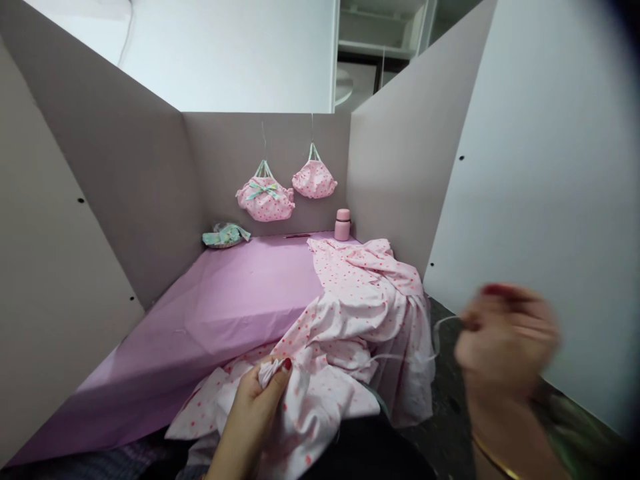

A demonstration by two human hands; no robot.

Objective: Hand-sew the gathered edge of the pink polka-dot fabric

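The left hand is clamped on a small gathered bunch of pink cotton cloth with red dots, its thumb and fingers closed around the pinched fold near the lower edge of the view. The cloth lies in a loose, crumpled heap over the near right part of the table, and its folds spill past the table edge towards the dark floor. It looks light, limp and soft, so it will slump and shift with little pull; the gathered bunch gives the firmest place to hold, while a broad flat fold would slide away more easily. The right hand is blurred with motion, its fingers apparently drawn together at the end of a thin white cord, though the blur leaves the grip uncertain. The cord runs back to the cloth and looks very light and flexible. Beyond them, two pink dotted pouches hang against a grey panel, with a pink flask standing on the table below
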